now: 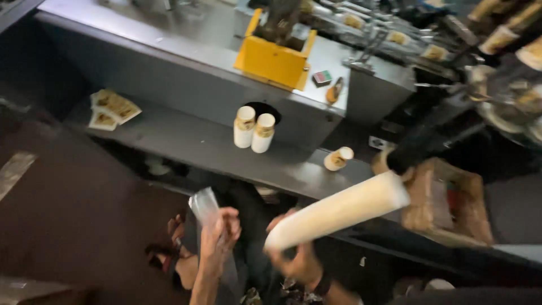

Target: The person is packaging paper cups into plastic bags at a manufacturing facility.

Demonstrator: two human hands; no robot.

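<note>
Right hand [296, 262], lower centre of frame, clenched around base of long cream stack of nested paper cups [339, 212] slanting toward right; left hand [219, 234] pinching clear plastic sleeve [204, 206]; one-ended grip risks stack sagging, separating; possible knock against loose printed paper cup [337, 158] on grey metal shelf [186, 141].

Right hand [299, 262] partly hidden behind the blurred stack of paper cups [339, 212]; machinery [497, 68] at upper right blurred, cut off by the edge.
</note>
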